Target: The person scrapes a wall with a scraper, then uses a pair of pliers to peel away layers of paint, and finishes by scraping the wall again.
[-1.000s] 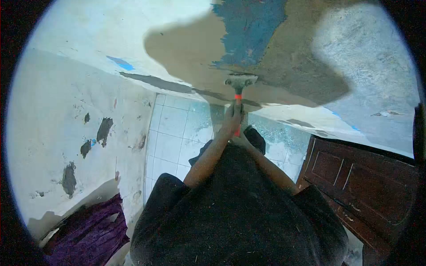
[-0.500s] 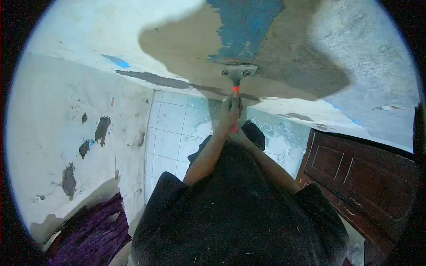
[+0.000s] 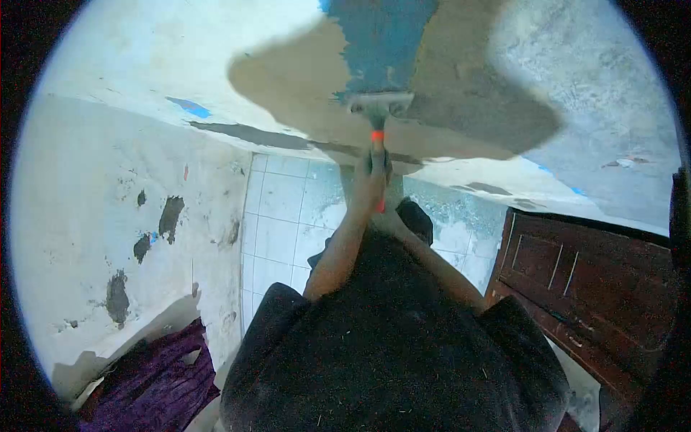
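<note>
A wide-bladed scraper [image 3: 378, 119] with a red and dark handle has its blade against the wall [image 3: 288, 79], at the lower end of an exposed blue strip [image 3: 385, 47]. My left hand [image 3: 373, 173] is closed around the handle below the red collar. Lower down, my right hand [image 3: 389, 222] is closed near the red butt end of the handle, its fingers partly hidden by the left forearm and dark shirt. The blade is slightly smeared by motion. My shadow covers the wall around it.
White floor tiles [image 3: 277, 209] with pale dust lie below the wall. A side wall [image 3: 86, 209] at left has grey bare patches. Purple cloth [image 3: 158, 374] is at lower left. A dark brown wooden cabinet [image 3: 576, 273] stands at right, close to the wall.
The scraper blade has shifted slightly up and to the left in view, with both hands still on the handle. The whole view has tilted a little.
</note>
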Demonstrator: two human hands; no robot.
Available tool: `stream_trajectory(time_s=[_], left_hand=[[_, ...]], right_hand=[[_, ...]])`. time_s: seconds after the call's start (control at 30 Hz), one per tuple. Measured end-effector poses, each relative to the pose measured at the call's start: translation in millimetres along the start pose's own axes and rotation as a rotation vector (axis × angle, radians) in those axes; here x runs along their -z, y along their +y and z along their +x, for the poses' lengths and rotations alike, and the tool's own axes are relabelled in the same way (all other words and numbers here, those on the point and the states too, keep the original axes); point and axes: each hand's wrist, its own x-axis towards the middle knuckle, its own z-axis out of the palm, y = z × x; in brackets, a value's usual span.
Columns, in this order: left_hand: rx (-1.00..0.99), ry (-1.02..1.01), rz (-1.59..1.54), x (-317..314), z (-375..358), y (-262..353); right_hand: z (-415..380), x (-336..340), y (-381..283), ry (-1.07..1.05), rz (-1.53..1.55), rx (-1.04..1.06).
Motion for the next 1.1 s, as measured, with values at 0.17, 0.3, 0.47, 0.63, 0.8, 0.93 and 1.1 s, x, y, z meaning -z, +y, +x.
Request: stream_trajectory(time_s=[0.17, 0.3, 0.47, 0.63, 0.8, 0.93, 1.1], left_hand=[[0.099, 0.034, 0.077, 9.6, 4.7, -46.5], [0.028, -0.043, 0.111, 3.1, -4.9, -1.4], [0.108, 0.040, 0.073, 4.4, -2.2, -35.2], [0.071, 0.010, 0.032, -0.5, -19.0, -15.0], [0.044, -0.011, 0.077, -5.5, -11.1, 5.5], [0.062, 0.023, 0.059, -4.2, -15.3, -6.0], [0.132, 0.018, 0.003, 2.1, -11.5, -7.6]], right_hand=[[-7.6, 9.7, 16.3, -0.075, 0.154, -0.002], [-5.3, 9.7, 0.7, 0.025, -0.237, 0.016], [-25.1, -4.6, -19.4, -0.062, -0.214, 0.019], [-18.0, 6.5, 13.4, -0.064, -0.164, 0.007], [-26.9, -7.8, -24.4, -0.003, -0.280, 0.060], [-23.5, -0.9, -21.7, -0.056, -0.193, -0.194], [-12.0, 5.4, 18.9, -0.010, -0.206, 0.055]])
